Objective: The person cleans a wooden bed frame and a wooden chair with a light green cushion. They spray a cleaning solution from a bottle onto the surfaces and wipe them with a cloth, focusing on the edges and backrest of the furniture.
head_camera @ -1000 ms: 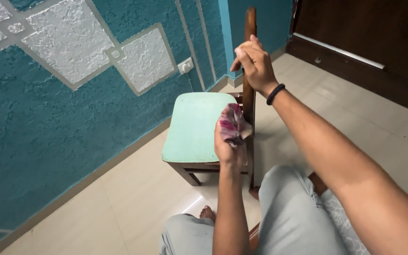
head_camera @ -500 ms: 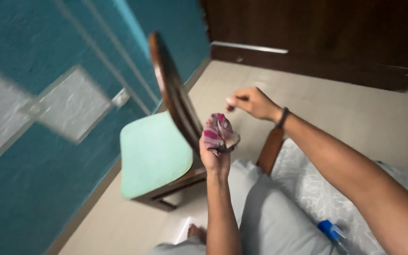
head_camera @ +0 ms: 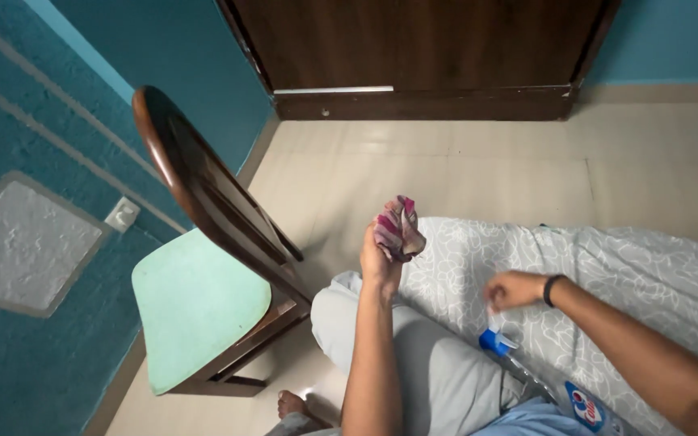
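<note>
Now that your right hand [head_camera: 510, 291] has left the brown wooden chair back [head_camera: 203, 190], its fingers close toward the blue-capped spray bottle [head_camera: 519, 363] beside it, grip unclear, while your left hand [head_camera: 380, 262] stays clenched around the crumpled pink-purple cloth [head_camera: 398, 228].

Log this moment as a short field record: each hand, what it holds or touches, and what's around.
left hand: raised, gripping a crumpled pink-and-purple cloth
right hand: at the blue-and-white nozzle of a spray bottle; grip blurred
spray bottle: lying on a grey patterned bedsheet
chair: wooden, green seat, beside the left knee
backdrop: teal wall, dark wooden door
</note>
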